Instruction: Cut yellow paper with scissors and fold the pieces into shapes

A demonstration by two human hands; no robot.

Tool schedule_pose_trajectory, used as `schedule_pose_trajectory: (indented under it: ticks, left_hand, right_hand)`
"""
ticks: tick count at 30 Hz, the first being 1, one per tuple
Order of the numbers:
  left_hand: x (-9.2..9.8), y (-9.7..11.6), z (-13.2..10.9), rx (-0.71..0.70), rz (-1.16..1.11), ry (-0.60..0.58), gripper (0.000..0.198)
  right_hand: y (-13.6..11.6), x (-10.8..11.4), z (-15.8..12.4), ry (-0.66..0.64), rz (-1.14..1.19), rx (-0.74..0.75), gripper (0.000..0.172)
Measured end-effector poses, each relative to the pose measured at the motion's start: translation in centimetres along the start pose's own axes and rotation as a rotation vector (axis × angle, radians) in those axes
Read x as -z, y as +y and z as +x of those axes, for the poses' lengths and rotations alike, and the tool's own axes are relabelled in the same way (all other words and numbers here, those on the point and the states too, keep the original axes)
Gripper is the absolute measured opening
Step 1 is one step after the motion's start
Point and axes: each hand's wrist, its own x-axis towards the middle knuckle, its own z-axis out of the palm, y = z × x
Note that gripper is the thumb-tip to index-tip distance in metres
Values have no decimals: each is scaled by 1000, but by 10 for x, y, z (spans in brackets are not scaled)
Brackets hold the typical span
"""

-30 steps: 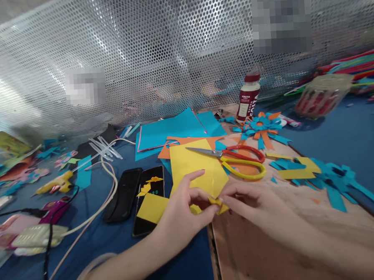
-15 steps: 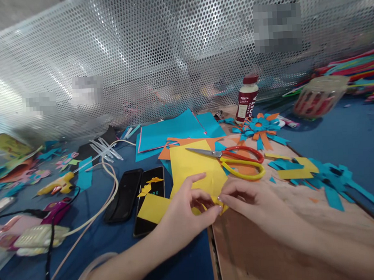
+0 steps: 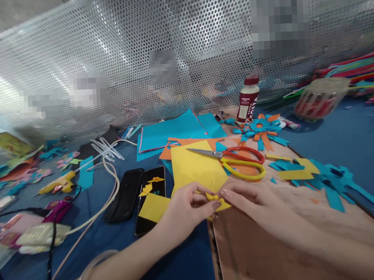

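Note:
Between my hands is a small folded piece of yellow paper. My left hand pinches it between thumb and fingers, and my right hand grips its right side with the fingertips. Just beyond lies a yellow sheet, with scissors resting across it, one handle red and the other yellow. To the left, a yellow paper square and small yellow paper flowers rest on a phone. My fingers hide part of the folded paper.
A black case and a yellow glue gun lie left. Blue sheets are behind, near a Costa bottle. Blue-and-orange paper flowers and blue paper strips lie right. A perforated metal screen stands at the back.
My left index finger has bent down from its raised position onto the yellow paper. The folded piece has turned and shows more between my fingertips.

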Motion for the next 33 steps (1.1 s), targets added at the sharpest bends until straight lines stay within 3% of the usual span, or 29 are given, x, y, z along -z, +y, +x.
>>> schedule_pose_trajectory:
  ticks: [10,19,21,25,27,33]
  left_hand:
    - [-4,-5,-3,-106,209,26,31]
    - [-4,0,-3,-2,143,-1,27]
    - [-2,1,-2,16,82,4,26]
    - [-1,4,-1,23,-50,42,23]
    - [-2,5,-2,17,-81,47,19]
    - [-5,5,-5,13,-126,31,15]
  right_hand:
    - [5,-5,1,27,-21,7,16]
    - [2,-7,-4,34,-142,52,20]
    - [4,-6,-4,93,-231,147,18]
    - [10,0,-6,343,-517,548,9]
    - [11,1,-7,388,-657,687,9]
    - [11,-2,-9,334,-791,732,8]
